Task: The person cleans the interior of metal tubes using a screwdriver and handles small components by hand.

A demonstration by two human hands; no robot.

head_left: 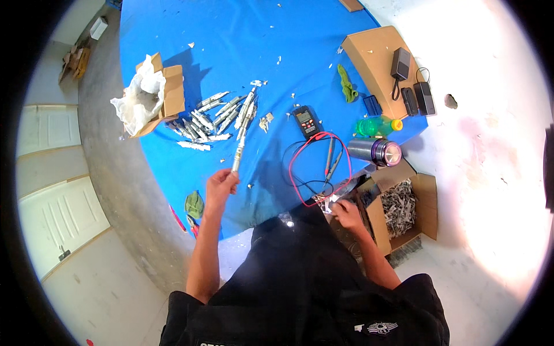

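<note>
My left hand (222, 187) is closed round the lower end of a slender silvery-white stick (238, 154), which tilts up and away. Its far end meets a pile of similar silvery-white sticks (199, 124) on the blue-covered table, so I cannot tell whether it touches them. Close to the table's front edge, my right hand (348, 214) has its fingers curled together beside some shiny silvery scraps (326, 202). What those fingers hold, if anything, is too small to make out. Beyond that hand lies a multimeter (306, 121) with red and black probes (332, 158).
An open carton with a white plastic liner (144, 92) stands left. At right are a steel flask (369, 150), a green bottle (375, 127), and black devices on cardboard (381, 63). A lower carton holds many scraps (398, 210). Red-handled pliers (193, 226) lie front left.
</note>
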